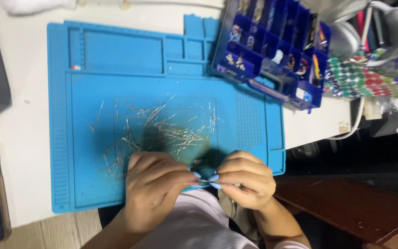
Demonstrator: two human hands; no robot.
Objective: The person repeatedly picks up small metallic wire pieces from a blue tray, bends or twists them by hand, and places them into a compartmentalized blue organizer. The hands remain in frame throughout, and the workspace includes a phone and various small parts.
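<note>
Illumination is bright and even from above, rendering the blue mat [162, 69] and white desk [24, 138] clearly, with mild overexposure on the desk. A soft shadow falls on the mat just beyond the fingers. The lower right region is dim, and overall detail is slightly soft.

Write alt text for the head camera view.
Two hands, the left hand and right hand, meet fingertip to fingertip, pinching a small thin part too small to identify, at the near edge of a blue work mat. Thin metal pins lie scattered on the mat, and a dark blue compartment box sits behind.
</note>
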